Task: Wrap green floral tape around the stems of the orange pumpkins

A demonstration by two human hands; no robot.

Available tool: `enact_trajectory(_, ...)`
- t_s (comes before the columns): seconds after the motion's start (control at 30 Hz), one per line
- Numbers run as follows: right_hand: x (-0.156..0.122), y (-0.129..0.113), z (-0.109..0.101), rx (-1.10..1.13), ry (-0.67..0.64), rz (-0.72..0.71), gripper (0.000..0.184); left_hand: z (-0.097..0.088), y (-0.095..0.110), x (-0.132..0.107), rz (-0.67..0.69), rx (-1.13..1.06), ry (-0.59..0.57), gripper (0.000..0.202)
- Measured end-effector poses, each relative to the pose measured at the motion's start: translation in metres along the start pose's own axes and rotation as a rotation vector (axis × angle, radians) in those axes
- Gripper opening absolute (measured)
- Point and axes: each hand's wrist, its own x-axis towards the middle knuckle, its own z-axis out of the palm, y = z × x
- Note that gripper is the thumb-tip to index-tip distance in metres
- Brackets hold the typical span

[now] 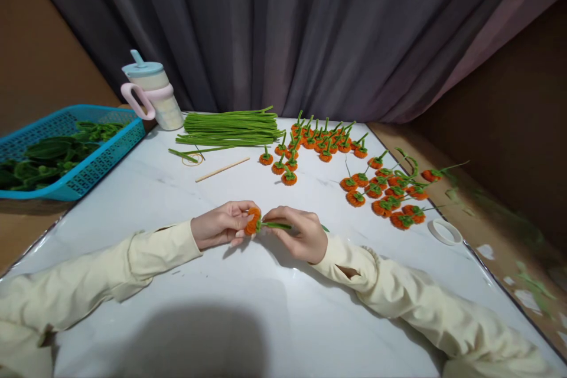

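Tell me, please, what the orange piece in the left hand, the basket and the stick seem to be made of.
Orange piece: probably fuzzy pipe cleaner, matt, from its soft ribs. Basket: likely smooth plastic, given its blue perforated wall. Stick: perhaps unpainted wood, being matt tan.

Open run on near side of table [305,325], between left sleeve [163,248] and right sleeve [411,283]. Left hand [221,224] and right hand [303,233] bar the middle. Lane beyond left hand, short of wooden stick [222,169]. Green stems [230,128] block far centre-left; orange pieces [325,157], right; blue basket [91,174], far left.
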Motion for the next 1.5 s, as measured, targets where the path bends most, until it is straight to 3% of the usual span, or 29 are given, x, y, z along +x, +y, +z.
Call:
enact_trajectory(0.1, -0.001, 0.0, 0.001, -0.071, -0.007, -0.121, 0.01, 0.0, 0.0, 0.0, -0.029, -0.014, 0.003, 0.031)
enact_trajectory(0.2, -0.001, 0.0, 0.001, -0.077, -0.021, -0.142, 0.01, -0.001, 0.0, 0.001, -0.06, -0.036, -0.007, 0.03)
enact_trajectory(0.43, 0.002, -0.005, -0.002, 0.068, 0.002, 0.039, 0.009, -0.003, -0.003, 0.002, -0.088, -0.104, -0.024, 0.022)
enact_trajectory(0.63, 0.002, -0.007, -0.004, 0.046, -0.058, 0.088, 0.01, -0.002, -0.001, 0.003, -0.08, -0.124, -0.041, 0.018)
enact_trajectory(0.93, 0.003, -0.006, -0.004, 0.182, -0.112, 0.224, 0.012, -0.001, 0.002, 0.004, -0.048, -0.033, -0.016, 0.024)
enact_trajectory(1.03, 0.004, -0.006, -0.003, 0.266, -0.123, 0.278, 0.014, -0.003, 0.006, 0.002, -0.007, 0.129, -0.021, 0.029)
enact_trajectory(1.13, 0.004, -0.007, -0.004, 0.363, -0.137, 0.327, 0.019, -0.003, 0.016, -0.005, 0.101, 0.445, -0.013, 0.029)
enact_trajectory(1.2, 0.004, -0.006, -0.005, 0.412, -0.156, 0.333, 0.021, 0.0, 0.025, -0.013, 0.236, 0.781, -0.029, 0.022)
enact_trajectory(1.27, 0.004, -0.005, -0.006, 0.404, -0.175, 0.296, 0.021, 0.005, 0.033, -0.022, 0.466, 1.163, -0.105, 0.018)
enact_trajectory(1.37, 0.003, -0.004, -0.006, 0.288, -0.18, 0.193, 0.018, 0.013, 0.041, -0.031, 0.684, 1.534, -0.17, 0.021)
enact_trajectory(1.5, 0.002, -0.007, -0.006, 0.181, -0.075, 0.053, 0.016, 0.024, 0.045, -0.033, 0.645, 1.67, -0.249, 0.018)
